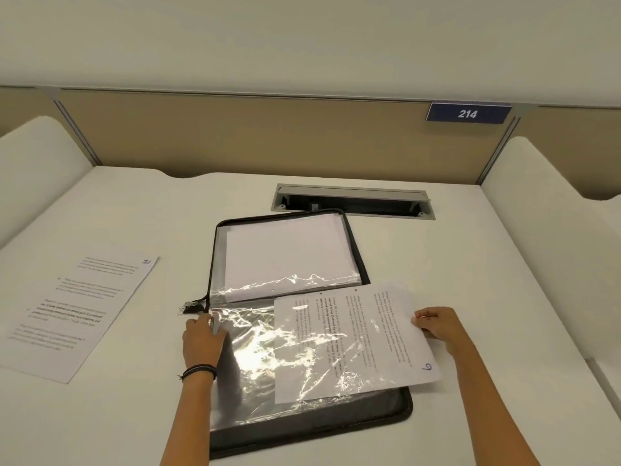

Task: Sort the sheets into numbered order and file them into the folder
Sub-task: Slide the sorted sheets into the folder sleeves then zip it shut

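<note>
A black zip folder [379, 419] lies open in the middle of the white desk, its far half holding blank-looking white sheets [289, 253] behind plastic. A clear plastic sleeve [262, 358] covers the near half. My left hand [201, 338] pinches the sleeve's left edge. My right hand [437, 324] grips the right edge of a printed sheet marked 9 [369, 331], which lies sideways, its left part inside the sleeve. A second printed sheet marked 10 [77, 311] lies flat on the desk at the left.
An open cable tray [353, 200] is sunk into the desk behind the folder. A beige partition [268, 136] with a blue plate reading 214 [467, 113] closes the back. White side dividers [37, 156] stand at both sides.
</note>
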